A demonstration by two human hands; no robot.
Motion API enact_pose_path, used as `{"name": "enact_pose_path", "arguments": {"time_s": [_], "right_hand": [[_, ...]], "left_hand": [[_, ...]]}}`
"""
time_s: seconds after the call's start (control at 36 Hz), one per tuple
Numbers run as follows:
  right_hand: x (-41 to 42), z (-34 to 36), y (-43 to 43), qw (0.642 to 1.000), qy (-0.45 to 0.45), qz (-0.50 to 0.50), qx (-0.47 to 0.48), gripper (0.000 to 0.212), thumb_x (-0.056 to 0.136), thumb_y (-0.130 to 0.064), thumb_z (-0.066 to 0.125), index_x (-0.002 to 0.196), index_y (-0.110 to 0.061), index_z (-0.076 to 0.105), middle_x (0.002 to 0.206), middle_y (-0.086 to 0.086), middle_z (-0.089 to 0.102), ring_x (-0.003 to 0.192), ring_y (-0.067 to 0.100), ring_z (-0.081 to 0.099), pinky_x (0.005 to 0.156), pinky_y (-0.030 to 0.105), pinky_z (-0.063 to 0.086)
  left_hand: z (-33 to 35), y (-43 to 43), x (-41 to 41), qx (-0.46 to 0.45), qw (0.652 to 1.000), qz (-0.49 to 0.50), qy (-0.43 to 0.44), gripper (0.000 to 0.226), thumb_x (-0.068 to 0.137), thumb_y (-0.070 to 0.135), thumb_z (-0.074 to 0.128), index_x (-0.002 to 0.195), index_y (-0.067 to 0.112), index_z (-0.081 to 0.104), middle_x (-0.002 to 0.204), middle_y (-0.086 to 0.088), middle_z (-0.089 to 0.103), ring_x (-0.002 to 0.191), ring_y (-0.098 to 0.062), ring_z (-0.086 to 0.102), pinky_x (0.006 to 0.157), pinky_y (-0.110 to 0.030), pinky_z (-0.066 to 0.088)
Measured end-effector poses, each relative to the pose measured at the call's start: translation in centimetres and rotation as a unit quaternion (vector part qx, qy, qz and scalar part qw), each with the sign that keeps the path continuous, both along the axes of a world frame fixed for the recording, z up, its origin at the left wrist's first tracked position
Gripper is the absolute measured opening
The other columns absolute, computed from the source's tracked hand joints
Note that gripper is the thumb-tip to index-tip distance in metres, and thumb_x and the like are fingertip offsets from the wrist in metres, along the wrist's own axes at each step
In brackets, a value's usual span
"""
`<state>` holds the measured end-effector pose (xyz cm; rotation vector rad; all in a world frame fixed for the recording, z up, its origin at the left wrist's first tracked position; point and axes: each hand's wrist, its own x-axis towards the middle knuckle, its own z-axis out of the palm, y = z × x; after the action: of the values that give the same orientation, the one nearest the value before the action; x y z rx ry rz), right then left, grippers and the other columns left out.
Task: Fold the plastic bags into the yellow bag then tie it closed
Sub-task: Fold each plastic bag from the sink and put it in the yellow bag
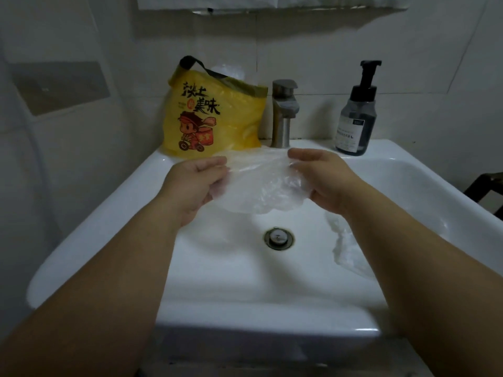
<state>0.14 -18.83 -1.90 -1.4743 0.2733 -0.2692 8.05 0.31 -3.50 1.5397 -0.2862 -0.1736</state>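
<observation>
**Midway: one clear bag in the hands, the yellow bag not yet tied**

The work looks partly done. The yellow bag (pixel 215 115) stands upright on the back ledge of the sink (pixel 109 213), at its left rear corner. Its mouth is open, its dark handles are loose, and it bulges as if stuffed. A tuft of clear plastic (pixel 228 70) pokes out of its top, so I judge that at least some bags are already inside.

Above the sink's basin, both hands stretch a clear plastic bag (pixel 261 186) between them. The left hand (pixel 194 183) pinches the bag's left edge with curled fingers. The right hand (pixel 324 180) grips the right edge the same way. The bag hangs crumpled and slack, and no neat fold shows in it yet.

A second clear bag (pixel 345 248) lies inside the sink's basin on its right slope, partly hidden by the right forearm and right of the drain (pixel 278 237).

What remains, as I read it:
- fold the held bag and push it into the yellow bag
- do the same with the bag in the basin
- knot the handles

On the sink's back ledge also stand a faucet (pixel 284 112) at the middle and a soap bottle (pixel 358 115) at the right; how full the bottle is cannot be told.
</observation>
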Motion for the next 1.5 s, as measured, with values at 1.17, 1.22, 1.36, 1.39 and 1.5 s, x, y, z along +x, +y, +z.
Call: {"name": "enact_pose_path", "arguments": {"time_s": [1.17, 1.22, 1.36, 1.39, 1.5], "right_hand": [[0.9, 0.4, -0.8, 0.975, -0.079, -0.022, -0.207, 0.027, 0.075, -0.022, 0.078, 0.097, -0.019, 0.062, 0.093, 0.011, 0.067, 0.079, 0.022, 0.067, 0.075, 0.037, 0.058], [1.1, 0.7, -1.0, 0.992, -0.078, -0.021, -0.094, 0.044, 0.076, -0.022, 0.077, 0.115, -0.017, 0.057, 0.104, 0.008, 0.063, 0.087, 0.021, 0.068, 0.078, 0.037, 0.059], [1.0, 0.8, -0.3, 0.975, -0.090, 0.148, 0.136, 0.093, 0.063, -0.071, 0.066, 0.136, -0.016, 0.049, 0.126, 0.010, 0.062, 0.117, 0.031, 0.058, 0.096, 0.051, 0.047], [1.1, 0.4, 0.1, 0.973, -0.070, 0.166, 0.144, 0.106, 0.051, -0.077, 0.068, 0.138, -0.020, 0.048, 0.130, 0.009, 0.060, 0.121, 0.034, 0.055, 0.100, 0.057, 0.041], [1.3, -1.1, 1.9, 0.973, 0.013, 0.194, 0.125, 0.108, 0.049, -0.078, 0.067, 0.139, -0.022, 0.045, 0.131, 0.006, 0.060, 0.121, 0.028, 0.056, 0.111, 0.057, 0.027]], "left_hand": [[0.8, 0.8, -0.4, 0.305, 0.937, -0.133, -0.107, 0.059, 0.058, 0.037, 0.085, 0.111, 0.034, 0.061, 0.101, 0.016, 0.064, 0.094, -0.003, 0.062, 0.080, -0.021, 0.046], [0.6, 0.7, -0.5, 0.311, 0.929, -0.180, -0.085, 0.027, 0.066, 0.025, 0.085, 0.088, 0.025, 0.069, 0.079, 0.010, 0.069, 0.071, -0.003, 0.065, 0.063, -0.016, 0.049], [0.6, -0.3, -0.4, 0.185, 0.968, -0.166, -0.043, 0.008, 0.075, 0.015, 0.077, 0.080, 0.019, 0.071, 0.062, 0.012, 0.068, 0.055, 0.004, 0.060, 0.049, -0.011, 0.044], [0.6, -0.4, -0.4, 0.156, 0.974, -0.162, -0.033, 0.009, 0.076, 0.015, 0.077, 0.082, 0.018, 0.071, 0.063, 0.012, 0.069, 0.056, 0.004, 0.061, 0.050, -0.012, 0.045], [0.6, -0.7, -0.5, 0.120, 0.982, -0.143, -0.029, 0.014, 0.077, 0.011, 0.076, 0.090, 0.012, 0.071, 0.065, 0.007, 0.069, 0.059, -0.003, 0.064, 0.053, -0.015, 0.047]]}}
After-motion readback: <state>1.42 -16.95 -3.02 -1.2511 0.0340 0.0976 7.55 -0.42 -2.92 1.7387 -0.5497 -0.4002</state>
